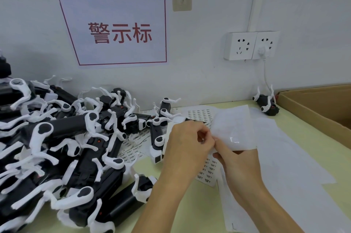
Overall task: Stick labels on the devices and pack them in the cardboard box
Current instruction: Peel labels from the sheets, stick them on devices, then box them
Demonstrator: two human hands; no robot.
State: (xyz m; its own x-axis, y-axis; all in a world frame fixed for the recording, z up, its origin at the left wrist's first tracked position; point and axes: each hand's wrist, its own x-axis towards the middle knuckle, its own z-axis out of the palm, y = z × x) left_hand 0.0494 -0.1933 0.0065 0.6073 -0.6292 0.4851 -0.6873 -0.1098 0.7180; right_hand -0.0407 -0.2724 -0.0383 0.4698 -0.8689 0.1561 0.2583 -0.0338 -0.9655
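Pale green worktop (pixel 190 210) is running along a white wall bearing a red-bordered sign (pixel 117 31) and a double wall socket (pixel 250 45) with one plug in it. Black-and-white devices (pixel 62 147) are lying heaped across the worktop's left half, pointing every which way; one more device (pixel 266 104) is sitting apart near the wall, just beside the cardboard box (pixel 319 105), whose open flap is showing at the right edge. Both hands are meeting above the worktop's middle. Left hand (pixel 187 145) is curling its fingers, thumb and fingertips pinching at the lower left corner of a glossy backing sheet (pixel 234 128). Right hand (pixel 237 164) is gripping that same corner from below. The sheet is rising up and to the right from the grip, long axis tilted away from the person, most of it hanging free beyond the fingers. Whether a label is between the fingertips, cannot tell. Printed label sheets (pixel 199 114) are lying flat under and behind the hands, and blank white sheets (pixel 284 166) are spreading to the right.
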